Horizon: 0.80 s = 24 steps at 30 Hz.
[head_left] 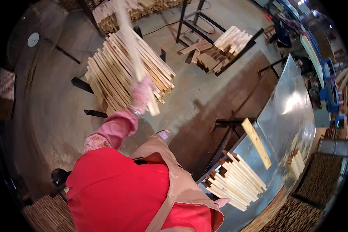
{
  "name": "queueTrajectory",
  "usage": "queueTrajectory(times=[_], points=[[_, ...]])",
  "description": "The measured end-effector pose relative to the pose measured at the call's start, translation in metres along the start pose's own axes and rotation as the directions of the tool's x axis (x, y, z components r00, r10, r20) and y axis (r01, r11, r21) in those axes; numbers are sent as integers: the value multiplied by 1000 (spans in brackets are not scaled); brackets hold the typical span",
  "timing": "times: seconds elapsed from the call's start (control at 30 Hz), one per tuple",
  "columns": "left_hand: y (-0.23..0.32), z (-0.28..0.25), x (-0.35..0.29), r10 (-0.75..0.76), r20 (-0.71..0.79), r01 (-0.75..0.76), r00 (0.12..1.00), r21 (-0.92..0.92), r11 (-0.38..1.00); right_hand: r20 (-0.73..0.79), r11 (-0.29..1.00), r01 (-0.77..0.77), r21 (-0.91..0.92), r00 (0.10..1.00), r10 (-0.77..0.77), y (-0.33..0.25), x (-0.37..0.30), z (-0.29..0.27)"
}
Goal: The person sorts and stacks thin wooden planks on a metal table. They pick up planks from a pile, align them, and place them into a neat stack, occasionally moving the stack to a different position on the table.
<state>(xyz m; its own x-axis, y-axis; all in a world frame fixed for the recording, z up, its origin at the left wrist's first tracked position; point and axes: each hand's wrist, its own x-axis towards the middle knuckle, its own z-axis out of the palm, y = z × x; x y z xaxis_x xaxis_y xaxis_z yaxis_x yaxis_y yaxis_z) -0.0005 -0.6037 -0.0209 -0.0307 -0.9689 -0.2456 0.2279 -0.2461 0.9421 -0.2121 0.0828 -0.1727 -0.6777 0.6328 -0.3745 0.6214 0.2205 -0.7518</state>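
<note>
My left hand (142, 94), in a pale pinkish glove, is closed around a long wooden strip (129, 42). The strip is blurred and rises over a stack of similar wooden strips (116, 73) standing on dark metal supports. Only a small part of my right hand (221, 202) shows past the apron, beside the near end of a row of short wooden strips (236, 179) on the shiny metal table (286, 127). Its fingers are mostly hidden, so whether it grips a strip is unclear.
A single wooden board (256, 143) lies on the metal table, with a small bundle of pieces (296, 164) to its right. Farther off, a dark metal rack (236, 58) bears more wood. Blue machinery (328, 85) stands at the right, and stacked wood (311, 181) lies beyond the table.
</note>
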Motion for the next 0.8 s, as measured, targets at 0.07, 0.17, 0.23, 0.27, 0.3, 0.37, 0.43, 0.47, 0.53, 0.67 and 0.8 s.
queueTrajectory(times=[0.07,0.17,0.23,0.27,0.3,0.37,0.43,0.47,0.53,0.67,0.8], points=[[0,-52,42,145,-181,-145,973,12,989,-7,999,-43,7,999,44,11,22,-2],[-13,-116,68,-76,-294,67,953,-41,997,-13,998,-53,-37,999,53,-5,4,22],[-40,-138,79,-126,-381,251,916,299,921,-4,997,-45,-63,999,45,-19,-2,33],[-51,-149,81,-139,-428,344,893,452,823,8,996,-42,-77,999,42,-24,-5,37],[-50,-137,74,-74,-375,314,924,634,707,14,995,-40,-89,999,41,-29,-9,41],[-51,-99,57,16,-190,170,982,910,379,14,996,-46,-78,999,48,-27,-16,38],[-84,-103,66,126,-147,118,981,971,209,27,996,-59,-67,998,61,-26,-16,30],[-91,-96,63,168,-166,128,972,968,218,31,996,-74,-49,997,76,-22,-18,23],[-93,-114,80,304,188,-301,934,873,383,4,991,-130,-6,991,130,-21,-35,14],[-94,-19,90,594,435,-728,677,517,451,-78,953,-300,-39,952,297,-52,-61,28],[-86,149,-79,159,921,-733,357,170,659,-123,978,97,-186,985,-121,6,-27,21]])
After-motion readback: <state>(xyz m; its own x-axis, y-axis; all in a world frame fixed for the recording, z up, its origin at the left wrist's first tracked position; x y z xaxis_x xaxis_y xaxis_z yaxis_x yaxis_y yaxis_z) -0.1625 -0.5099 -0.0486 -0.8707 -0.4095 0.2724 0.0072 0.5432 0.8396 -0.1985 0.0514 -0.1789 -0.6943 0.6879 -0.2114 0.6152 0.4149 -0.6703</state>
